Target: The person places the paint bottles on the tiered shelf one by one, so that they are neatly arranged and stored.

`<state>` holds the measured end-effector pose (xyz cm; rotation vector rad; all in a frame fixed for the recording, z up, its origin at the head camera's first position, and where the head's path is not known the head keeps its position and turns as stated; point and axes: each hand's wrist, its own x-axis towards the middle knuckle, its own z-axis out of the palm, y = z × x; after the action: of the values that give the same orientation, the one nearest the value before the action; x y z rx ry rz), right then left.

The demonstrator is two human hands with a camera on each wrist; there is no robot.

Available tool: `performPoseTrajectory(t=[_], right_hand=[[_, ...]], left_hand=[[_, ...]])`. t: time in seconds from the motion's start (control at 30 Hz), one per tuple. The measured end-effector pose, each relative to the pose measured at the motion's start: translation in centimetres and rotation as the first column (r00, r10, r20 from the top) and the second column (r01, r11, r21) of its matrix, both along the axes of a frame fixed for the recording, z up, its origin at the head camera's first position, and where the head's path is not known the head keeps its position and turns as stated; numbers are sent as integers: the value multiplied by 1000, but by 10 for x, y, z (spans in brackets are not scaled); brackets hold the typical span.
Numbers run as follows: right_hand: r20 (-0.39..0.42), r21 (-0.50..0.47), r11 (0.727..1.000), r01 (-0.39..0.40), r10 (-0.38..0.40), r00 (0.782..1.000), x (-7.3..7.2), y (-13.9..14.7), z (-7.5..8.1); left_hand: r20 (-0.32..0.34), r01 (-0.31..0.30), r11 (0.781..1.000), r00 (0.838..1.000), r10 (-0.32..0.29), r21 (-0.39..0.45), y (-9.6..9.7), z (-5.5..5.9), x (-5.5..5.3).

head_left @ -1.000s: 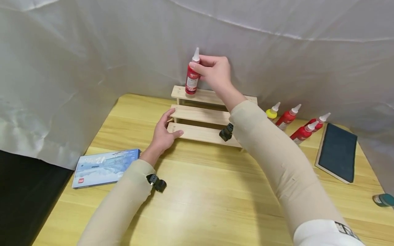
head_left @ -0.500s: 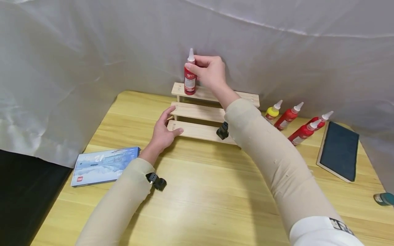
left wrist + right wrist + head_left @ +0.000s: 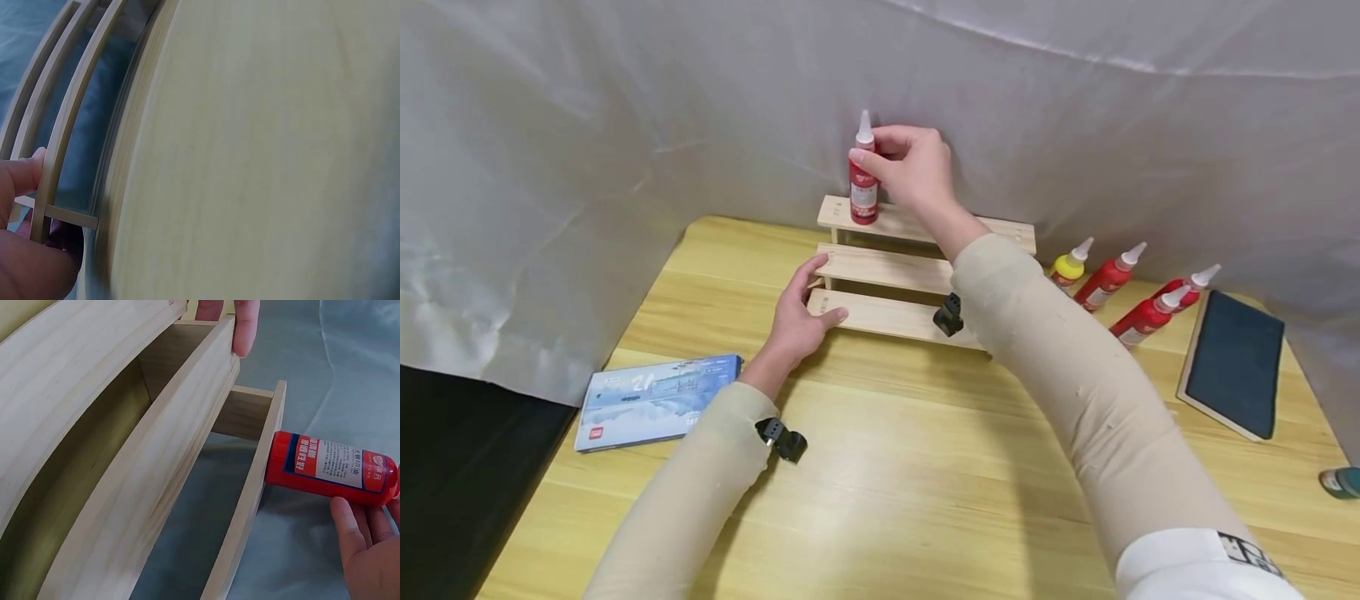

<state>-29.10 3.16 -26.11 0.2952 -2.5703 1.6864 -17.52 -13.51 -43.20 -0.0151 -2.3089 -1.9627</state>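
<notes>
A pale wooden rack with three stepped boards (image 3: 887, 265) stands at the back of the table. My left hand (image 3: 799, 321) grips its left end, thumb on the lowest board and fingertips at the end of the middle one. In the left wrist view the thumb and fingers (image 3: 22, 178) wrap a board. Between thumb and fingers, my right hand (image 3: 919, 171) pinches a red bottle (image 3: 863, 187) with a white nozzle cap near its shoulder. The bottle is upright, its base against the top board near the left end, as the right wrist view also shows (image 3: 331, 465).
Right of the rack stand a yellow bottle (image 3: 1067, 268) and several red bottles (image 3: 1105, 283), partly behind the right sleeve. Beyond them lies a dark rectangular board (image 3: 1234, 362); a small teal jar (image 3: 1341, 482) is at the right edge. A blue flat box (image 3: 655, 400) lies left. Grey cloth hangs behind.
The red bottle has gone from slightly tilted to upright on the top board, shifting a little left with my right hand. My left hand keeps its hold on the rack.
</notes>
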Motion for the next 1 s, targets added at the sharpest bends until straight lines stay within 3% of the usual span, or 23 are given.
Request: performPoseTrajectory(t=[0.17, 0.53, 0.77, 1.0], right_hand=[[-7, -20, 1000, -2, 2, 1000, 8, 1, 4], [-36, -7, 1000, 16, -16, 999, 42, 23, 4], [-44, -51, 999, -3, 1, 999, 65, 42, -8], [-80, -71, 997, 1, -6, 997, 81, 61, -25]], left_hand=[[19, -2, 1000, 1000, 2, 2, -2, -1, 1], [45, -15, 1000, 999, 15, 2, -5, -3, 1], [75, -15, 1000, 997, 13, 17, -4, 5, 3], [67, -23, 999, 998, 22, 28, -11, -5, -1]])
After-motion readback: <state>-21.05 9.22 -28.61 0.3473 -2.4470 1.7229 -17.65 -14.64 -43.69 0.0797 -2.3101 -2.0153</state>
